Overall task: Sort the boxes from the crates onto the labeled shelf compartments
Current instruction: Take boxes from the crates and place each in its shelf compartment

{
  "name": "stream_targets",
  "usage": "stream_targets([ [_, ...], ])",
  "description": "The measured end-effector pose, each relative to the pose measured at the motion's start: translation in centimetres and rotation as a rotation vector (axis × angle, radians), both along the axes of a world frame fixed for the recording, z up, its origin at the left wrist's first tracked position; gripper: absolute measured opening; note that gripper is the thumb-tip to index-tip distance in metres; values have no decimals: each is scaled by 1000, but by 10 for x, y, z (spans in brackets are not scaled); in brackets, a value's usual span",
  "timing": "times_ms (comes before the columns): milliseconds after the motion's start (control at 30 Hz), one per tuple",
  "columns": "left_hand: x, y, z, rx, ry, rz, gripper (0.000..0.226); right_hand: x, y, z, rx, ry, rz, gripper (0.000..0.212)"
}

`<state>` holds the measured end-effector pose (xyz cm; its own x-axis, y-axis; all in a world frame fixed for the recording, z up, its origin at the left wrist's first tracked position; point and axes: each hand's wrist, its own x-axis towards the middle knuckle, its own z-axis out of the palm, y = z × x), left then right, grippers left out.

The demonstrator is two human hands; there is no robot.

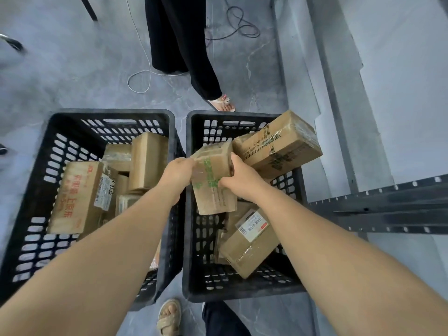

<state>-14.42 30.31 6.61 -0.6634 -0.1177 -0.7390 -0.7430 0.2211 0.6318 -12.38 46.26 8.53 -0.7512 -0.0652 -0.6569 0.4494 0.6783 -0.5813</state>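
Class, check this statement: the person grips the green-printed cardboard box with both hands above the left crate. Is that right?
No. The head view shows the left hand and right hand gripping the green-printed cardboard box above the right crate, not the left crate.

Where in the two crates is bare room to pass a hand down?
Right crate: bare floor along its left wall, beside the white-labelled box. Left crate: bare far-left corner behind the red-printed box. Crowded: left crate's right half; around the leaning box and the green-printed box that left hand and right hand hold.
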Motion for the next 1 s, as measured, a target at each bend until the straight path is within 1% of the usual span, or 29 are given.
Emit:
stream_targets([
  [33,4,1,5,66,-16,35,26,4,1,4,-20,-8,-27,86],
  [67,8,1,10,130,-18,55,24,8,3,7,-43,-8,-58,82],
  [133,17,3,22,208,-4,46,24,17,5,17,-103,-2,-145,65],
  [200,29,2,32,221,9,24,24,27,5,30,-160,4,-246,53],
  [267,43,-4,41,205,32,22,19,37,2,46,-174,38,-309,43],
  [300,49,-8,45,196,49,18,18,41,0,54,-168,61,-324,43],
  [333,56,-12,51,195,69,8,18,45,-2,62,-158,79,-328,50],
  [400,70,-19,64,203,119,-27,21,54,-8,80,-133,70,-323,79],
  [433,76,-21,72,220,138,-46,25,58,-10,87,-131,64,-319,89],
  [467,81,-23,77,240,158,-62,30,62,-11,93,-142,71,-308,91],
  [533,90,-26,91,266,203,-106,37,74,-17,108,-164,76,-294,85],
  [567,94,-28,97,270,232,-127,39,79,-20,116,-163,64,-300,89],
  [667,104,-34,113,320,320,-159,44,95,-30,130,-162,16,-329,114],
  [700,107,-37,119,321,345,-187,46,99,-33,133,-168,12,-338,115],
  [733,109,-40,122,310,367,-221,51,103,-36,138,-174,25,-342,110],
  [833,114,-51,132,231,437,-307,70,112,-40,149,-216,86,-353,83],
  [900,117,-57,139,211,466,-367,80,117,-42,154,-225,113,-361,75],
  [933,118,-59,143,213,471,-381,85,120,-46,158,-238,130,-375,74],
  [1000,119,-66,156,200,491,-358,87,126,-50,162,-293,170,-427,86],
])
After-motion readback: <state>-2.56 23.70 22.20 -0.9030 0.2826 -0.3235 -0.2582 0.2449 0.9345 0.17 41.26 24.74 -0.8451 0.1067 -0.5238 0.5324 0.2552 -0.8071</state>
